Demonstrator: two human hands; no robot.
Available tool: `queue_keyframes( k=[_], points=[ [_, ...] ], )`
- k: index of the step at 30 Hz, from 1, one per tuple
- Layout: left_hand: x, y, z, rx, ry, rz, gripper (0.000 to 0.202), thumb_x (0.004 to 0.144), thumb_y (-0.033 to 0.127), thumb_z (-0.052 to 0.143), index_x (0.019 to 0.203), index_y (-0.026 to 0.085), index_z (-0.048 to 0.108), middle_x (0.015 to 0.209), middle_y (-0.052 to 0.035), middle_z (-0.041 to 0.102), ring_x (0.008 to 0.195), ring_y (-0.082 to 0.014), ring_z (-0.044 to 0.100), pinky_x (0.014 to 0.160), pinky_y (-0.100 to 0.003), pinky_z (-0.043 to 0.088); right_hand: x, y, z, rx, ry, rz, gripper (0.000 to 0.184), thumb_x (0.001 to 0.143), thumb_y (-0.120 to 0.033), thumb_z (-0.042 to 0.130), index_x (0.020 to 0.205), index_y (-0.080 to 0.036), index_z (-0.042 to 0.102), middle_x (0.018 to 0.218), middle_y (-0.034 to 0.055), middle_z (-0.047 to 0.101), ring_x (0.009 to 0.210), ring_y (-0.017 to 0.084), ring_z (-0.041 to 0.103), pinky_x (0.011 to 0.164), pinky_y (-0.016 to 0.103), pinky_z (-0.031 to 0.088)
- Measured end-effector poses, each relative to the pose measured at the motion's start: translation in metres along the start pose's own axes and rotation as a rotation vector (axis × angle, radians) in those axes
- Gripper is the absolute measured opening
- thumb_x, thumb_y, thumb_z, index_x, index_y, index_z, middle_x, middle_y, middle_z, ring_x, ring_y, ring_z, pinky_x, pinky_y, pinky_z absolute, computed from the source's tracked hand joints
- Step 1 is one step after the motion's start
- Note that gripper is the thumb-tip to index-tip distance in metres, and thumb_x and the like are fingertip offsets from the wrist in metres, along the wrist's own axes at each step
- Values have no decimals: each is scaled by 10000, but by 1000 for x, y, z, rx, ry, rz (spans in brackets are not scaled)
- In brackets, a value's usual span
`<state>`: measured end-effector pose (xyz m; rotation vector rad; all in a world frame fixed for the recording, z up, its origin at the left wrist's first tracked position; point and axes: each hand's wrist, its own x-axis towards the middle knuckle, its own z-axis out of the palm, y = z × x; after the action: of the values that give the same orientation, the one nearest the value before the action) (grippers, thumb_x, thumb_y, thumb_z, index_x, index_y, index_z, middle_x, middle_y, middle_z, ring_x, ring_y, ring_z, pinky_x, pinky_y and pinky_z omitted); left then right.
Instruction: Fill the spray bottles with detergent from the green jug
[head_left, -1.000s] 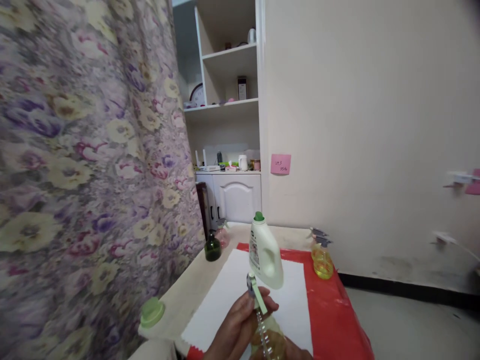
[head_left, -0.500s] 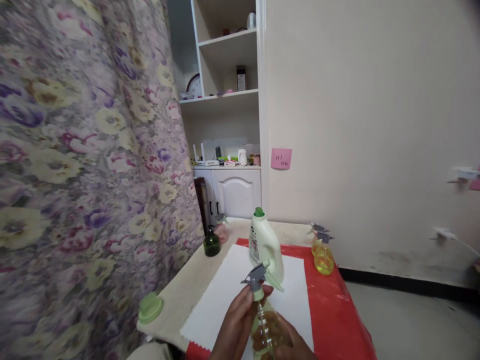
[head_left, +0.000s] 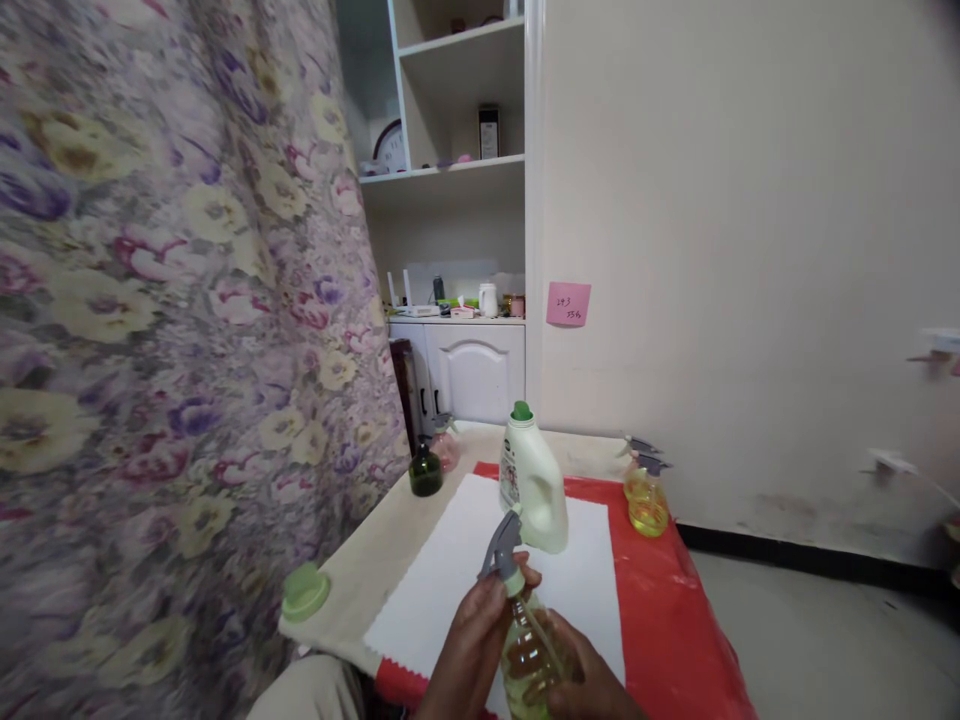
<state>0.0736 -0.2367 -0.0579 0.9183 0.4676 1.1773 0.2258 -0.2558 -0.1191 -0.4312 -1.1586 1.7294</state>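
Observation:
Close to me, over the near part of a white sheet (head_left: 420,600), a clear spray bottle (head_left: 525,660) with a yellowish tint and a grey trigger head (head_left: 504,545) is held in both hands. My left hand (head_left: 480,615) has its fingers closed at the bottle's neck, just under the head. Around the body, on the right side, my right hand (head_left: 577,670) is wrapped. A dip tube shows through the bottle wall. Just beyond stands a large pale green detergent jug (head_left: 541,490), its mouth showing green and its handle on the right.
A green cap (head_left: 304,592) lies at the table's left corner. A dark green pump bottle (head_left: 425,472) and a pink spray bottle (head_left: 445,448) stand back left; yellow spray bottles (head_left: 648,508) stand on the red cover (head_left: 660,610) at right. A floral curtain (head_left: 225,350) hangs along the left.
The grey trigger head has turned in my left hand, its nozzle swinging from pointing right to pointing up and away. The bottle stays in both hands; the view has shifted slightly.

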Motion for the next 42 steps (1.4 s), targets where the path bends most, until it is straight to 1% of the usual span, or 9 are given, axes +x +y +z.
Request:
queue_keyframes(
  k=[3,8,11,14,17,22,32,38,42],
  points=[
    [-3,5,1,-2,-21,-2,296,828,322,637,1075,164,676,957,-86,692,942,-211,593,880,-329,432,-1,-3,2,-11,1,17,752,453,-385,883,1112,-189,579,994,52,644,898,215,594,745,322,434],
    [-1,6,8,30,13,25,192,784,243,688,960,174,657,938,-57,682,746,-144,598,713,-271,456,-1,-2,4,-19,-7,-11,781,470,-327,881,1166,-177,559,986,41,624,866,184,586,726,289,414],
    [-2,5,13,42,54,31,221,745,243,730,940,183,645,912,-39,678,695,-129,587,665,-257,454,-1,3,-1,-12,-28,-35,794,478,-332,878,1185,-182,550,1004,42,624,878,180,584,738,286,415],
    [-4,4,16,63,36,29,312,772,301,707,1055,189,639,955,-47,673,727,-140,591,685,-267,460,-2,9,-7,-11,-12,-41,826,472,-365,882,1203,-186,541,1039,62,631,937,219,594,762,315,436],
    [-6,3,16,51,30,1,368,830,338,641,1160,177,620,1015,-79,685,875,-181,610,789,-288,457,-3,12,-13,-29,32,-43,856,458,-374,886,1215,-189,531,1051,74,629,982,256,594,784,352,454],
    [-4,4,16,44,48,29,271,807,280,670,1055,173,654,953,-76,715,831,-177,639,745,-271,461,-4,8,-13,-64,20,-43,858,462,-391,885,1218,-198,528,1082,81,629,989,256,589,796,366,456],
    [7,-2,25,179,257,78,256,779,328,705,1001,212,655,891,-20,725,820,-174,649,729,-269,474,2,8,-2,-110,130,-123,884,443,-412,896,1222,-236,517,1042,52,642,945,219,594,764,325,453],
    [5,4,23,249,166,35,393,810,395,655,1159,215,643,1017,-73,738,840,-222,674,722,-303,467,0,6,-5,-40,78,-83,848,448,-436,890,1183,-203,537,1067,71,627,984,250,597,781,348,449],
    [7,12,24,239,176,64,372,799,413,664,1122,229,664,1046,-69,735,864,-233,676,750,-310,459,0,9,-8,-71,71,-71,848,454,-432,888,1189,-200,534,1074,70,622,983,242,586,774,346,448]
  ],
)
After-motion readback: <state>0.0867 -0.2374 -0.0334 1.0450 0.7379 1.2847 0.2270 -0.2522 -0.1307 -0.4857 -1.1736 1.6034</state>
